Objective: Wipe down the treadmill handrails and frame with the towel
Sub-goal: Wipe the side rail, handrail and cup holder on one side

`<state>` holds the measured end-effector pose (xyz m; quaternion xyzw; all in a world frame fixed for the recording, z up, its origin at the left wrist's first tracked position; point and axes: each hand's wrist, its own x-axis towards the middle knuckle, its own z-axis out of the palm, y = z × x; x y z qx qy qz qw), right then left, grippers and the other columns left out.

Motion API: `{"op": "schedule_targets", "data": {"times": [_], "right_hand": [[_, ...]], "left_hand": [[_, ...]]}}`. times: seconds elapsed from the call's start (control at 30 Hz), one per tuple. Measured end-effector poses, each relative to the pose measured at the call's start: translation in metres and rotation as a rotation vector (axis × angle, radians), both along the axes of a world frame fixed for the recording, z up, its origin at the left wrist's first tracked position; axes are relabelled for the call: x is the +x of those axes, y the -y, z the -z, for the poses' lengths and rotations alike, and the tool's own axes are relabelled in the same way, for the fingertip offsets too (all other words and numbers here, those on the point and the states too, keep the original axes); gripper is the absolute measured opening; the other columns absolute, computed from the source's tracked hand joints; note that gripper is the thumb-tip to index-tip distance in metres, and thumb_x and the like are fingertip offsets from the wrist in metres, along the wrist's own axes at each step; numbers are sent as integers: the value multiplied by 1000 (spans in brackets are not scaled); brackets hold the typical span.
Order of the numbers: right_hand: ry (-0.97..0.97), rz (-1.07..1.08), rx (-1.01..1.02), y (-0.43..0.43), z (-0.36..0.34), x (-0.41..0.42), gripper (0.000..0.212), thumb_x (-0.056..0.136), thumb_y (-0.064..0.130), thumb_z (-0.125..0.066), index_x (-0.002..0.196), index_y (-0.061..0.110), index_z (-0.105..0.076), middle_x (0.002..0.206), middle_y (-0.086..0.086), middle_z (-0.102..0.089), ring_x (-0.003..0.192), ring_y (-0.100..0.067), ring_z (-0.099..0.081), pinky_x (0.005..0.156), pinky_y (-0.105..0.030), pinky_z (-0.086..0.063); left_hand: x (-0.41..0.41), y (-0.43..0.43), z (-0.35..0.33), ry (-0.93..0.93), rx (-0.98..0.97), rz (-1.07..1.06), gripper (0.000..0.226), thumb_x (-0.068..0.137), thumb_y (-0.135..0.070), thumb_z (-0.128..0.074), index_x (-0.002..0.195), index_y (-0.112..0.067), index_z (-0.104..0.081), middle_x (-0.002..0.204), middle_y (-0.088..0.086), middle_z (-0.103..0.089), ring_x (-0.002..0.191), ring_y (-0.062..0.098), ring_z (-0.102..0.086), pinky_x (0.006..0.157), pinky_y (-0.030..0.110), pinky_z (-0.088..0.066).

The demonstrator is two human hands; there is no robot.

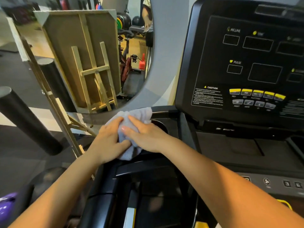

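A pale grey towel (139,114) is bunched on the left side of the black treadmill frame (164,111), beside the cup holder (160,126). My left hand (109,142) grips the towel's near left part. My right hand (144,135) lies flat on top of it, fingers pointing left, pressing it onto the frame. The left handrail (105,191) runs down toward me under my forearms. The console (246,63) with dark displays and yellow buttons rises at the right.
A round mirror (92,55) leans on a wooden easel just left of the treadmill. Two black foam rollers (28,120) stand at the left. A purple kettlebell (6,206) sits at the bottom left corner. The lower control panel (279,183) is at the right.
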<state>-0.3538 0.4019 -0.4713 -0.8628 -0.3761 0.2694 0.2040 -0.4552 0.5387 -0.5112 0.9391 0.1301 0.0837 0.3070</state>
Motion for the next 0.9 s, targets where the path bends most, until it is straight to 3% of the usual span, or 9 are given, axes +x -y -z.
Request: {"op": "schedule_targets", "data": {"times": [0.07,0.17,0.33,0.37,0.43,0.5,0.63,0.73,0.9], "right_hand": [[28,-64,-19,13,0,-17,61,93,68,-27,149,47,-12,146,-17,-42,125,-37,-46,100,-49,-41],[168,-143,-57,28,5,-43,65,93,69,-25,150,43,-9,148,-14,-41,129,-35,-42,100,-46,-40],[213,-156,-26,35,16,-35,55,99,52,-32,150,41,-15,143,-11,-45,122,-31,-46,99,-42,-41],[202,-156,-5,41,16,-30,52,100,48,-35,149,43,-19,140,-10,-48,121,-30,-48,98,-39,-41],[189,-144,-18,61,13,-15,49,100,42,-38,147,45,-24,138,-9,-50,121,-29,-50,100,-38,-41],[249,-127,-51,87,2,-1,49,98,41,-39,144,49,-26,134,-4,-54,117,-25,-55,98,-41,-45],[604,-125,-200,132,-23,15,47,97,37,-46,141,44,-31,111,2,-61,105,-20,-57,83,-35,-50],[636,43,-226,161,-32,8,49,99,39,-42,146,39,-29,118,4,-60,111,-17,-55,82,-28,-46],[585,191,-129,153,-14,2,55,99,44,-34,151,31,-21,129,-4,-54,118,-20,-50,83,-29,-42]], "left_hand": [[-24,2,0,-22,72,-1,86,69,-59,-49,143,-16,-39,136,4,-52,121,24,-47,99,29,-34],[-48,12,-5,11,146,43,75,72,-59,-41,133,-17,-53,126,-1,-60,110,18,-53,90,21,-29],[-50,23,-2,37,95,9,65,80,-57,-39,133,-23,-54,127,-8,-60,121,16,-52,98,30,-38],[-48,28,-1,46,80,15,63,83,-57,-39,137,-27,-51,133,-11,-57,128,17,-47,107,35,-36],[-38,48,3,32,35,39,64,87,-58,-37,147,-35,-37,151,-19,-34,147,18,-18,122,41,-12],[-18,71,2,-4,10,119,67,89,-55,-36,152,-34,-25,155,-19,-18,149,17,2,120,39,4],[27,118,-17,-69,-231,308,67,95,-31,-56,153,-21,-25,155,-1,-32,141,19,-27,113,27,-16],[51,144,-10,1,-214,355,84,92,-33,-63,157,-19,-11,164,1,-9,150,21,-9,118,32,-4],[82,131,3,-217,-198,444,112,71,-59,-50,155,-17,9,164,3,14,151,21,12,123,40,2]]}}
